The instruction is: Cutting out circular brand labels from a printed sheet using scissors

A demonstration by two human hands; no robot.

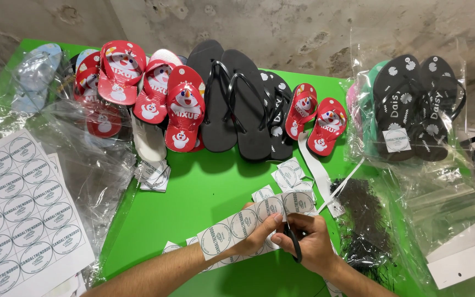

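1. While the green table [204,192] fills the frame, a row of flip-flops lines its far edge: red cartoon-print pairs [185,107], plain black ones [232,99], and a bagged black pair with daisy prints [416,107] off to the right.
2. Over on the left, a full sheet of round labels [17,214] lies flat, half under crumpled clear plastic bags [92,159].
3. Centre stage now: a strip of round labels [248,223], running diagonally from the left forearm up toward mid-table, its near part lifted off the table.
4. Left hand [259,234] is curled under that strip, thumb on top, pinching it just where the blades meet the paper.
5. Right hand [309,242] is closed around black-handled scissors [291,236], fingers through the loops; the blades point away from the person, across the strip between two circles.
6. So the strip sits right between both hands, touching the left fingers and under the scissor blades.
7. To do this cut well, I'd judge: keep the strip taut with the left pinch, keep the blades in the gap between circles, and cut straight so no printed ring gets clipped.
8. Smallest bits: cut label squares [287,176] lie scattered just beyond the hands, and a heap of black plastic tag fasteners [364,220] lies to the right.
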